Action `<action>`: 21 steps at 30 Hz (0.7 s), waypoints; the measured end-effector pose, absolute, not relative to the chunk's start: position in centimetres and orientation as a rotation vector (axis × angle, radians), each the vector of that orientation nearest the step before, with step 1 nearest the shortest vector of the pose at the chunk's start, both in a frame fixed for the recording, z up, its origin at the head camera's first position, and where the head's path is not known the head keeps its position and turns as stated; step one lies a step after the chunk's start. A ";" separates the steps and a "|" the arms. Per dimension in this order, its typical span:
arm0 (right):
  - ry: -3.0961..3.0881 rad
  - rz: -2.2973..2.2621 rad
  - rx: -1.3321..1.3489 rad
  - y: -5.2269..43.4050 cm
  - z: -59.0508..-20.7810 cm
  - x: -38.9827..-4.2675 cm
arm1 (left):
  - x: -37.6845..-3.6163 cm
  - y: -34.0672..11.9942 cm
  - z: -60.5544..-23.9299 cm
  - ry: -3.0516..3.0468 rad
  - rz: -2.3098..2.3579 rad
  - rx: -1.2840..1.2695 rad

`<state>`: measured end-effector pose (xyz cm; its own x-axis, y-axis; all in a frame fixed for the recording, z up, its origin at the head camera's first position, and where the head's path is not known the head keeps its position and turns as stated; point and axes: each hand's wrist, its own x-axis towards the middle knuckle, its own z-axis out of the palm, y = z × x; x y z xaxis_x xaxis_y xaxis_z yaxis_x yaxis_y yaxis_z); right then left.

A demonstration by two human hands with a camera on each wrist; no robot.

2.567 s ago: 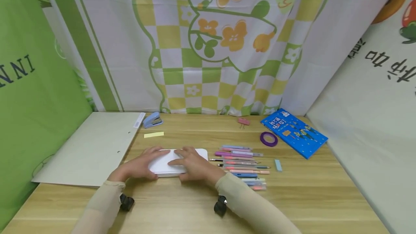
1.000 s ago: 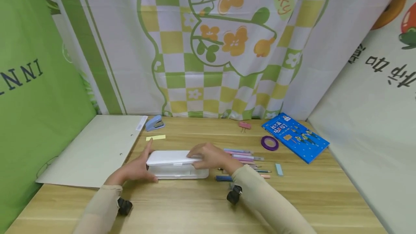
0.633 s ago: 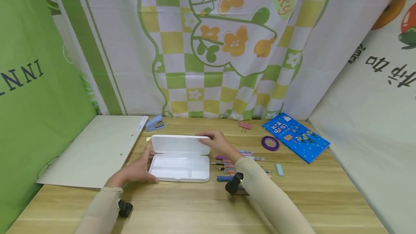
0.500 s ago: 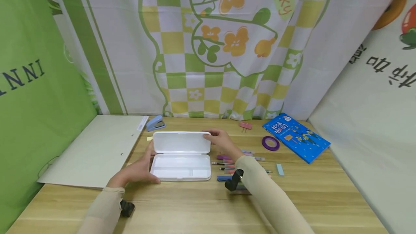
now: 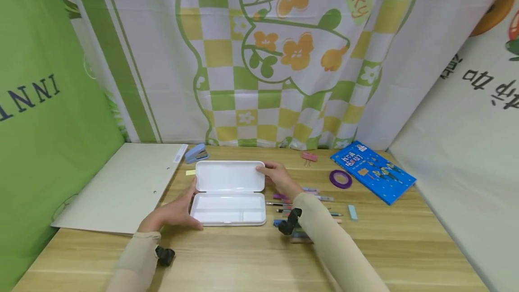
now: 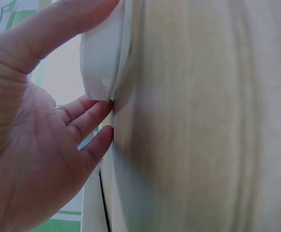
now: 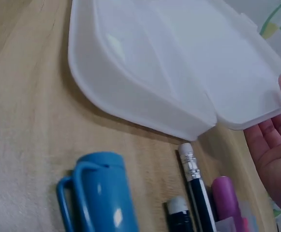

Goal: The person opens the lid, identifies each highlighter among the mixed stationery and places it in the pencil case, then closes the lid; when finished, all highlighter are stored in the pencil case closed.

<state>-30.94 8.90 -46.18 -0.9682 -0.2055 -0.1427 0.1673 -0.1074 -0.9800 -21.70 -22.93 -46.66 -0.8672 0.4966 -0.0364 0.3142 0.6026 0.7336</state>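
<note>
Held a white plastic pencil case [image 5: 219, 216] with its lid [image 5: 229, 177] raised, on the wood-grain table [image 5: 227, 260].

With the case as dial centre and twelve pointing away from the person: gripped its nine-o'clock end with left hand [image 5: 178, 213], thumb along the near side, fingers round behind; pinched the lid's three-o'clock edge between thumb and fingers of right hand [image 5: 282, 179]. Had pens and pencils [image 5: 280, 196] just beside at three, partly under the right sleeve [image 5: 332, 238]. Saw farther out a pale blue strip [image 5: 352, 212] past three, a purple tape roll [image 5: 331, 179] and blue-covered book [image 5: 373, 172] between two and three, a pink binder clip [image 5: 309, 156] at two, a light blue stapler [image 5: 196, 153] toward eleven, a pale grey board [image 5: 121, 188] at nine.
</note>
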 end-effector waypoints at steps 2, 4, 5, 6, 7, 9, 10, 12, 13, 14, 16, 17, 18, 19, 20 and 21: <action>1.896 -2.186 -0.102 9.4 -45.7 -30.9 | -21.6 -23.0 -46.4 2.590 1.100 0.664; 1.872 -2.201 -0.182 10.1 -45.0 -30.8 | -21.6 -23.1 -46.1 2.591 1.084 0.654; 1.867 -2.201 -0.235 10.6 -44.7 -30.8 | -21.5 -23.1 -46.0 2.596 1.072 0.652; 1.871 -2.188 -0.279 11.2 -44.3 -30.7 | -21.5 -23.2 -45.9 2.601 1.064 0.650; 1.896 -2.153 -0.318 11.9 -43.8 -30.6 | -21.4 -23.2 -45.9 2.610 1.053 0.650; 1.968 -2.070 -0.371 13.5 -42.9 -30.3 | -21.3 -23.1 -45.9 2.622 1.047 0.652; 2.025 -2.014 -0.397 14.3 -42.5 -30.1 | -21.3 -23.1 -46.0 2.627 1.047 0.654; 2.154 -1.885 -0.434 15.9 -42.0 -29.7 | -21.2 -23.0 -46.0 2.636 1.053 0.655; 2.214 -1.821 -0.454 16.8 -41.8 -29.5 | -21.0 -22.9 -45.9 2.639 1.056 0.656; 2.262 -1.769 -0.463 17.5 -41.7 -29.3 | -20.9 -22.9 -45.8 2.640 1.062 0.657; 2.350 -1.651 -0.480 19.1 -41.9 -29.1 | -20.8 -22.8 -45.7 2.644 1.069 0.665; 2.382 -1.602 -0.473 19.9 -42.0 -29.0 | -20.7 -22.7 -45.6 2.644 1.074 0.670; 2.419 -1.544 -0.458 20.6 -42.2 -28.9 | -20.7 -22.7 -45.5 2.644 1.075 0.676; 2.459 -1.484 -0.437 21.3 -42.4 -28.7 | -20.7 -22.6 -45.5 2.642 1.080 0.680; 2.493 -1.423 -0.423 22.0 -42.6 -28.6 | -20.7 -22.6 -45.6 2.640 1.081 0.684; 2.521 -1.374 -0.400 22.5 -42.9 -28.5 | -20.7 -22.5 -45.6 2.638 1.083 0.683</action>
<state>-28.51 22.53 -42.90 -0.9332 -0.3502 -0.0802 -0.1223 0.5197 -0.8456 -20.75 -22.54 -45.59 -0.8708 0.4913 -0.0170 0.3375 0.6227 0.7060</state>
